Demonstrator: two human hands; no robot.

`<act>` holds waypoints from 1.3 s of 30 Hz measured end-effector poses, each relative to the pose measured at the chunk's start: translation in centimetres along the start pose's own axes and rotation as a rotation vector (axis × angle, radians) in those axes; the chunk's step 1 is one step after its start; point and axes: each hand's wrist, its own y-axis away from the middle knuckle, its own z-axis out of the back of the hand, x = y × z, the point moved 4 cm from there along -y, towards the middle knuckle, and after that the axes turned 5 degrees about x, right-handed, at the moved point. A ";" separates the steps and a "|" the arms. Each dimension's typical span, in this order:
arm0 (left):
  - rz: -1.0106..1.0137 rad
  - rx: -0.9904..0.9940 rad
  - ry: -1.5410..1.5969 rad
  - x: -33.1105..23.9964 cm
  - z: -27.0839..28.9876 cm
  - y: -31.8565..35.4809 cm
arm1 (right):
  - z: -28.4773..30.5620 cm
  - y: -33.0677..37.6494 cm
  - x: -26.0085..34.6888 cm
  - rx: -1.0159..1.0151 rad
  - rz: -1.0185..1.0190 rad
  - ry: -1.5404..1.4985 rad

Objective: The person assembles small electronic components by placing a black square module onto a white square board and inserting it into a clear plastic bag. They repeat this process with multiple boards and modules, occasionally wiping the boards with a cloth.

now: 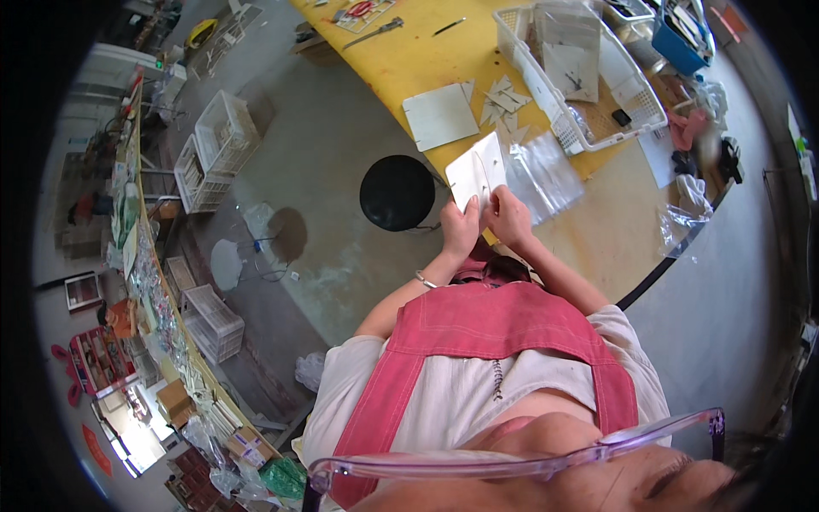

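Observation:
A white card (471, 173) is held up in front of me at the table's near edge, tilted. A thin line like a fine chain or cord curves down its face, with small dark spots near it; I cannot make out more. My left hand (461, 225) grips the card's lower left part, thumb on the front. My right hand (509, 217) is closed at its lower right edge, fingers bent and partly hidden. Just beyond lie a larger white card or stack of cards (441, 116) and several pointed white pieces (504, 100). Clear plastic bags (546, 179) lie right of my hands.
On the yellow table (384, 64) stands a white plastic basket (559, 111), with a blue basket (682, 51) beyond. A caliper-like tool (375, 32) and a pen (449, 26) lie farther off. A black round stool (397, 193) stands left; white crates (223, 141) are on the floor.

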 end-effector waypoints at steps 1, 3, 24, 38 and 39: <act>-0.085 0.013 -0.091 -1.0 -0.2 0.2 | 0.3 -0.3 0.3 -0.020 0.020 -0.035; -0.158 0.074 -0.178 -1.5 -0.1 0.5 | 0.8 -0.9 0.4 -0.078 0.036 -0.202; -0.780 0.231 -0.697 -7.5 0.8 0.2 | 12.7 0.3 4.4 -0.296 0.540 0.051; -0.951 0.333 -0.793 -10.2 1.2 -0.7 | 11.2 -4.1 4.6 0.246 0.334 0.584; -0.943 0.332 -0.794 -10.0 1.3 -0.6 | 11.3 -3.9 4.9 0.218 0.368 0.547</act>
